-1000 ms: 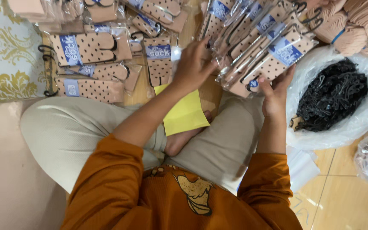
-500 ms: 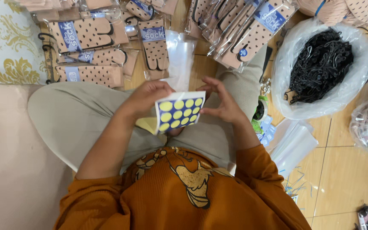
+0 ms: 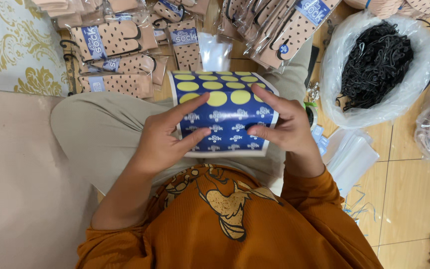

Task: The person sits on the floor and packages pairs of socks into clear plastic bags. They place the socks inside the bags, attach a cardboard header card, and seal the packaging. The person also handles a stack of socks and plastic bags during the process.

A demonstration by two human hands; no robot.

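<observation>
A wooden floor (image 3: 414, 199) of light brown boards is seen on the right side of the frame. A pale cloth with gold flowers (image 3: 11, 45) is spread at the upper left, and a plain tan mat (image 3: 21, 189) is laid below it. The person is seated on the floor with legs crossed, in an orange top.

One blue sticker sheet (image 3: 225, 112) is held in the middle of the frame, over the lap. Yellow round dots are printed on its top part and small white marks on its lower part. About ten yellow dots can be counted. The sheet is gripped at its left edge by the left hand (image 3: 167, 137), with the thumb on top. Its right edge is pinched by the right hand (image 3: 284, 124), with the fingers bent over the front.

Many packed socks (image 3: 120, 55) are laid at the top of the frame. They are tan with dark dots, and each pair is wrapped in clear plastic. Too many are piled up to be counted.

One big clear plastic bag (image 3: 404, 94) is placed at the upper right. It is filled with black hooks (image 3: 374, 65). A small stack of empty clear bags (image 3: 354, 157) is laid just below it.
</observation>
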